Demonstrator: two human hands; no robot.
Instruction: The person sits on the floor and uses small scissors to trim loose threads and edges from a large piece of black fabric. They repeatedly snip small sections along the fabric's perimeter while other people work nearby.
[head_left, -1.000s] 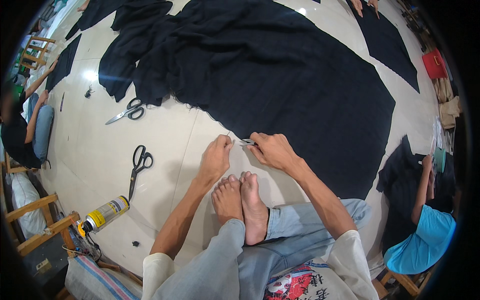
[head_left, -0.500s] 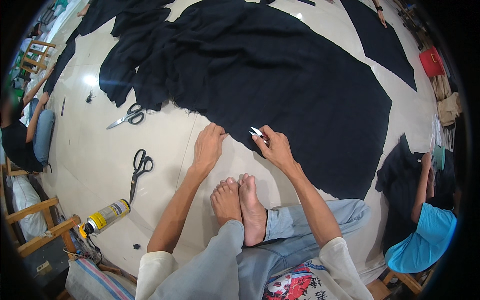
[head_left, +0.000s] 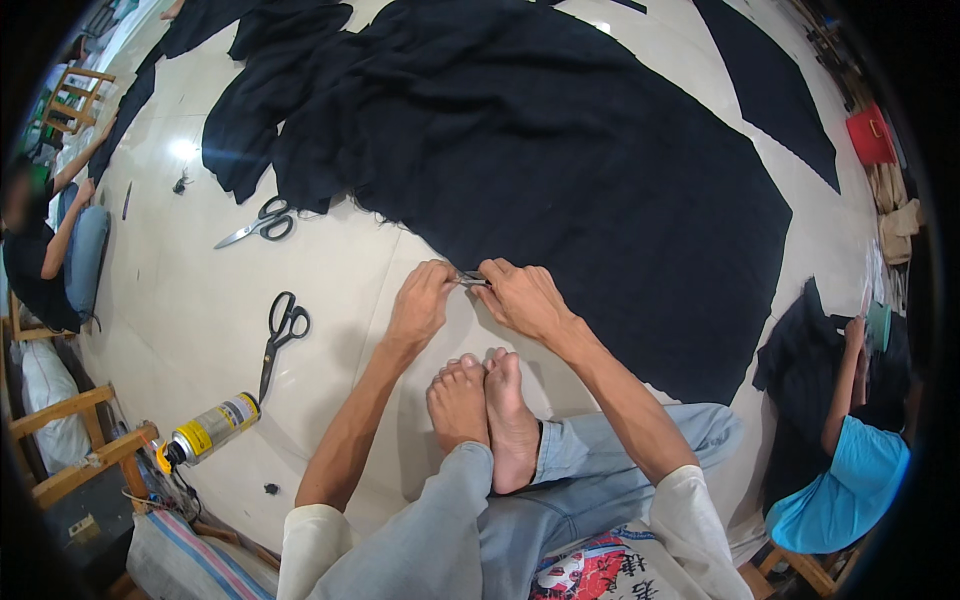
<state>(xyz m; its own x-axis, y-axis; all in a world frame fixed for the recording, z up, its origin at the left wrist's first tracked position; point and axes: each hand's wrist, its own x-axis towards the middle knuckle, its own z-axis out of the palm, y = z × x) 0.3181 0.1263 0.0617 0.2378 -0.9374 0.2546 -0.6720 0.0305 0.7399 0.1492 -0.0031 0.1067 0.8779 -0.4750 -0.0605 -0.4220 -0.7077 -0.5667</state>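
My left hand [head_left: 424, 301] is pinched on the frayed lower-left edge of a big, creased black fabric [head_left: 590, 170] spread on the pale tiled floor [head_left: 180, 320]. My right hand [head_left: 519, 298] is closed around small metal thread snips [head_left: 472, 278], whose blades lie at that edge, close to my left fingertips. My bare feet and crossed legs are just below both hands. Two larger pairs of scissors lie to my left, one silver-bladed [head_left: 255, 227], one dark [head_left: 283, 340].
A spray can [head_left: 215, 428] and wooden frames [head_left: 70, 405] are at the lower left. Co-workers sit at the left [head_left: 40, 250] and right [head_left: 840, 470], handling black cloth. A black piece [head_left: 770, 90] and a red bucket [head_left: 870, 130] are at upper right.
Half a second ago my right hand had lifted the snips away from my left hand; now it has moved left, bringing them back to the fabric edge beside my left fingertips.
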